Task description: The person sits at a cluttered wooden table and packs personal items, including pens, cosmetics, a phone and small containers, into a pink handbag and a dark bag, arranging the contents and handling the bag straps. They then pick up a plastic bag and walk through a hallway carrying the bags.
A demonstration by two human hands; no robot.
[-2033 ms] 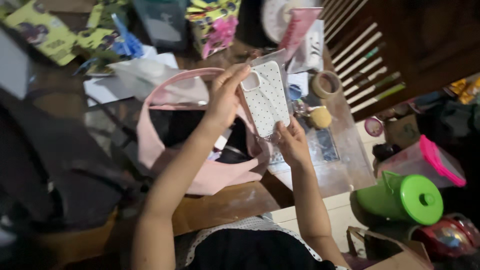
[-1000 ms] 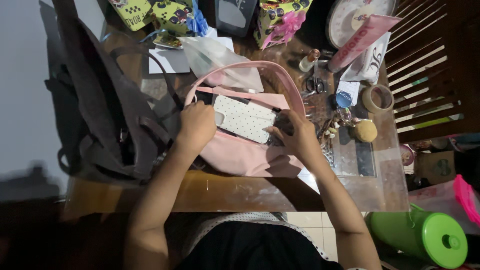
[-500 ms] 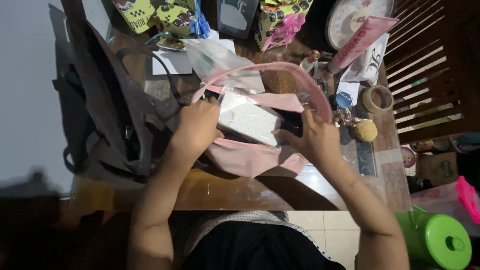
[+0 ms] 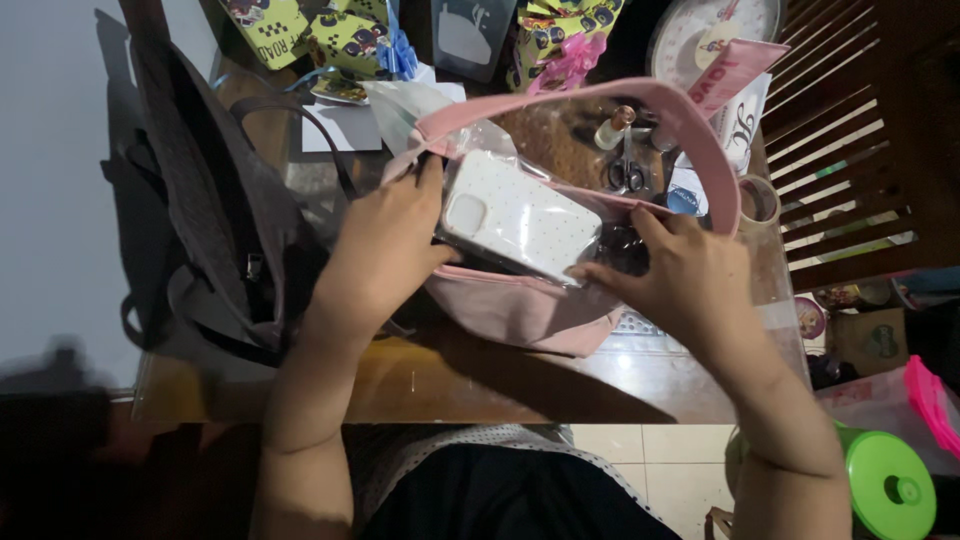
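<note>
A white dotted phone case [image 4: 520, 214] in a clear plastic sleeve lies across the mouth of a pink bag [image 4: 520, 310] on the wooden table [image 4: 470, 380]. My left hand [image 4: 385, 245] grips the case's left end, by the camera cut-out, together with the bag's edge. My right hand [image 4: 680, 270] holds the case's right end at the bag's opening. The pink strap [image 4: 620, 95] arches above both hands.
A dark backpack [image 4: 200, 220] lies at the left. Wrapped gift boxes [image 4: 340, 30], a plastic bag [image 4: 405, 100], scissors [image 4: 625, 175], a tape roll [image 4: 760, 200] and a round scale [image 4: 700, 25] crowd the back. A green-lidded container [image 4: 890, 485] stands on the floor at right.
The case came down from mid-air to the pink bag's mouth. Both hands and the bag now sit closer and higher in view, and the strap has risen.
</note>
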